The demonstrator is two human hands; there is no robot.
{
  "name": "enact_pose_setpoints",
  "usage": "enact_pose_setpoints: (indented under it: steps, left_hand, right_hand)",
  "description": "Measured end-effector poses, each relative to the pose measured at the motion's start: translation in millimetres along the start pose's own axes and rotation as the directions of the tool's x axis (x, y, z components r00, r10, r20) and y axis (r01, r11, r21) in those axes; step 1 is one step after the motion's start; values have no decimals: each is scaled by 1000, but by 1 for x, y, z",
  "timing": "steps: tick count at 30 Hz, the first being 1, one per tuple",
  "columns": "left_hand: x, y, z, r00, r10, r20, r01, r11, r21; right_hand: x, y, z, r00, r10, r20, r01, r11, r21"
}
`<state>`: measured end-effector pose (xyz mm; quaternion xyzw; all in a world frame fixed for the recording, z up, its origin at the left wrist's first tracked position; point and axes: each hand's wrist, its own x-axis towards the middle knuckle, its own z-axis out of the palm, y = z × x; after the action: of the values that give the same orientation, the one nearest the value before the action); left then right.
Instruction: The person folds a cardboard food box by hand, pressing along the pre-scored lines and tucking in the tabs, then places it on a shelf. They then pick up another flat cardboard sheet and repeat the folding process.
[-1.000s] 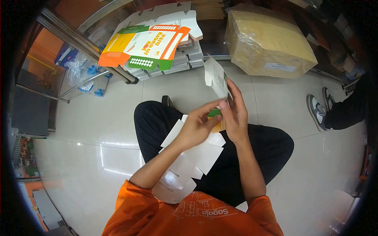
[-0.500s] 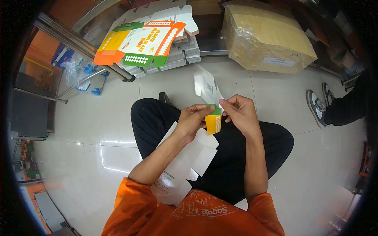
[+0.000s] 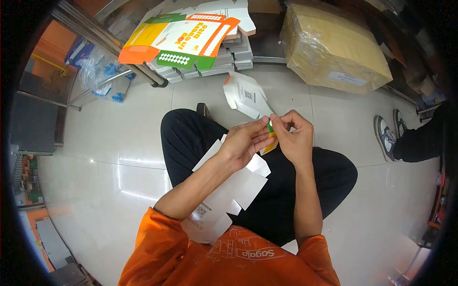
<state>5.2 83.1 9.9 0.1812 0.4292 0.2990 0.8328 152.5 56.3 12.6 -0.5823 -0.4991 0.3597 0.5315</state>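
Note:
A partly folded paper carton [image 3: 246, 97] is held over my lap, its white side with a printed QR code facing up and its green and yellow flap turned toward me. My left hand [image 3: 240, 143] has its thumb on the carton's near edge and its fingers under the yellow part. Pinched on the green flap beside it is my right hand [image 3: 296, 138], thumb and index finger together. A second carton blank [image 3: 238, 190], white side up and unfolded, lies across my lap under my left forearm.
Stacked flat cartons [image 3: 229, 62] stand ahead, a colourful printed blank [image 3: 176, 40] on top. To their right sits a plastic-wrapped brown box [image 3: 334, 52]. A person's shoes [image 3: 385, 136] are at the right. A metal rack leg [image 3: 152, 78] and plastic bags [image 3: 98, 76] are at the left.
The carton has tilted, so its yellow flap is now mostly behind my fingers. My left hand has shifted right and its fingers have spread under the flap. The view has turned slightly.

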Motion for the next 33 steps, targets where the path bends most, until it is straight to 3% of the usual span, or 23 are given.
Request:
enact_pose_setpoints:
  steps: [3,5,12,14,24,33]
  left_hand:
    - [-4,-5,7,994,80,75,-72,992,-104]
    - [-8,-6,12,981,144,130,-118,976,-184]
    - [-21,-3,21,959,236,157,-201,956,-212]
    - [-21,-5,21,959,250,132,-214,948,-236]
    - [-17,-5,24,967,202,153,-144,935,-323]
    - [-14,-9,27,964,181,197,-112,941,-320]
  right_hand:
    - [3,2,3,990,-111,-88,105,993,-61]
    - [5,6,3,949,-284,-136,272,957,-101]
    - [6,9,7,880,-423,-217,405,906,-124]
    - [7,8,9,779,-575,-251,533,818,-218]
    - [9,5,1,756,-630,-178,593,774,-222]
    - [7,6,1,769,-575,-279,536,818,-207]
